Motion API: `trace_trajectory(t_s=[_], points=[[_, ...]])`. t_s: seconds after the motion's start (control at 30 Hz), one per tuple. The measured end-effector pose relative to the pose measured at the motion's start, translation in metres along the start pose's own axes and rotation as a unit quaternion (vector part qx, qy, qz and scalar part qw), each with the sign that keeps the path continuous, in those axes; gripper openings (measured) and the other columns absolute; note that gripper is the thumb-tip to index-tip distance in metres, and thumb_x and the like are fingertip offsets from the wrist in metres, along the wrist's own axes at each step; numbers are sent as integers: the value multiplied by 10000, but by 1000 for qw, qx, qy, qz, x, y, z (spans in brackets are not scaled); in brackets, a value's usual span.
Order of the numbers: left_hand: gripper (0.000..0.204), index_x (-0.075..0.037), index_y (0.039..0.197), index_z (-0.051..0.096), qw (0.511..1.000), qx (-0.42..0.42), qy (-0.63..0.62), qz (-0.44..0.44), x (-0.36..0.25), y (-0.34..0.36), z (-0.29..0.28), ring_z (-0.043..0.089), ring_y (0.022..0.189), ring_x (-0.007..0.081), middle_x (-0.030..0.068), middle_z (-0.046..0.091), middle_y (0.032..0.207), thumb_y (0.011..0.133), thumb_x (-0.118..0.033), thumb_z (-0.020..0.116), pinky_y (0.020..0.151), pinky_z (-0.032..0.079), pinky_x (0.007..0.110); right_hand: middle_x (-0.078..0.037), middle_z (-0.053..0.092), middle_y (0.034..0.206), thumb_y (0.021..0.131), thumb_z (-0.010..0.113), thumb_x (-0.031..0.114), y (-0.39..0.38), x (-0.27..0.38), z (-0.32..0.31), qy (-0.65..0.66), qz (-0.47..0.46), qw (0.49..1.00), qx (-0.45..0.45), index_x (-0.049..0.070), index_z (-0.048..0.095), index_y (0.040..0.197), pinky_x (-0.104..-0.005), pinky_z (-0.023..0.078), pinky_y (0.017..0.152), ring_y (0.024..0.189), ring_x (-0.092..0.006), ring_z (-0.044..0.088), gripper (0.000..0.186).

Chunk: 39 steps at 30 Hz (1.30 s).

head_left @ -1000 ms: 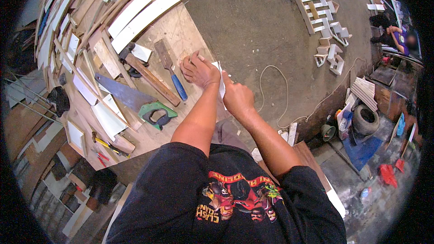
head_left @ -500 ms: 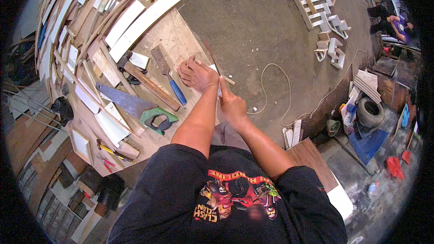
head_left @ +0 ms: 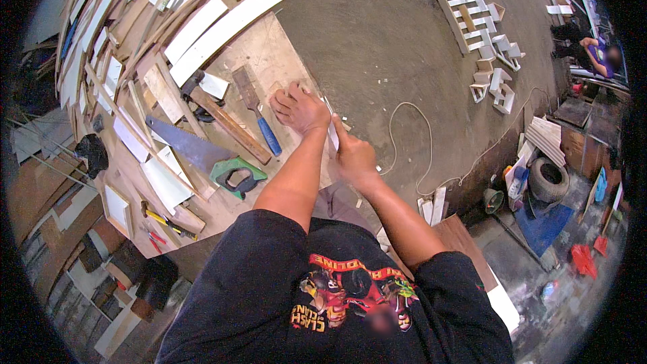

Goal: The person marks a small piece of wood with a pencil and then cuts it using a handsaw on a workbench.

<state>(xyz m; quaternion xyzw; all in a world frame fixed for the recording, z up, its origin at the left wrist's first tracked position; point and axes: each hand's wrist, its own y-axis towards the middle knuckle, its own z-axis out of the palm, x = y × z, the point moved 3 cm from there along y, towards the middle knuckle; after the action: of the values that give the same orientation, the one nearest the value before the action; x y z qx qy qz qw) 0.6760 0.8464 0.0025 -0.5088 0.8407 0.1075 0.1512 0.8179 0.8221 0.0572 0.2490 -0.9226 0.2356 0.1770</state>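
Note:
My left hand (head_left: 298, 107) is curled over a light wood piece (head_left: 275, 91) at the bench's edge, fingers pressing on it. Beside it, my right hand (head_left: 355, 156) is closed, index finger along a narrow white strip (head_left: 331, 135); what its fingers wrap round is hidden. Left of my hands lie a blue-handled chisel (head_left: 268, 135), a wooden-handled hammer (head_left: 229, 125) and a green-handled handsaw (head_left: 185, 142). Small pliers (head_left: 156, 238) and a yellow-handled hammer (head_left: 162, 219) lie lower left.
Curved strips and offcuts (head_left: 202, 30) crowd the bench (head_left: 276, 47). White wooden assemblies (head_left: 472, 23) and a looped cord (head_left: 428, 145) lie on the floor to the right. A tyre (head_left: 547, 178) stands near scraps. Another person (head_left: 590, 54) is at the far right.
My right hand shifted left and down half a second ago and is now slightly back up and rightward. My left hand stays curled on the wood, moving only slightly with the view.

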Motion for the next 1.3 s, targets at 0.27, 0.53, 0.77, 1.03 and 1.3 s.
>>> trace_trajectory(t_s=[0.27,0.53,0.77,1.03,1.3], points=[[434,-136,1277,505,997,-28,-16,63,-1,0,-1,245,1395,404,149,368,1355,861,-167,626,1150,209,562,-240,668,737,797,570,50,-3,12,-21,10,13,1000,22,105,371,1520,-551,518,588,641,-427,670,752],[445,-151,1304,492,999,21,-23,42,0,0,5,210,1421,403,150,350,1398,877,-180,613,1168,173,551,-259,694,779,815,600,89,12,25,-34,-4,39,997,73,74,288,1545,-557,571,640,713,-437,706,794],[461,-155,1328,483,999,21,-3,38,5,3,4,198,1428,402,148,334,1419,886,-197,607,1163,166,550,-256,695,758,840,571,92,4,44,-49,-11,62,992,114,49,316,1529,-547,569,635,712,-435,708,736],[437,-185,1283,510,999,-1,3,44,2,3,3,233,1409,390,137,349,1388,861,-185,624,1121,217,558,-286,675,753,774,582,47,0,36,-54,-10,61,991,116,48,400,1496,-570,537,633,686,-459,683,744],[449,-198,1254,532,998,-24,-6,54,1,3,2,266,1396,390,134,374,1370,824,-157,657,1090,258,570,-264,674,728,764,591,41,8,38,-50,-10,64,992,111,63,381,1508,-562,534,614,669,-455,678,773]])
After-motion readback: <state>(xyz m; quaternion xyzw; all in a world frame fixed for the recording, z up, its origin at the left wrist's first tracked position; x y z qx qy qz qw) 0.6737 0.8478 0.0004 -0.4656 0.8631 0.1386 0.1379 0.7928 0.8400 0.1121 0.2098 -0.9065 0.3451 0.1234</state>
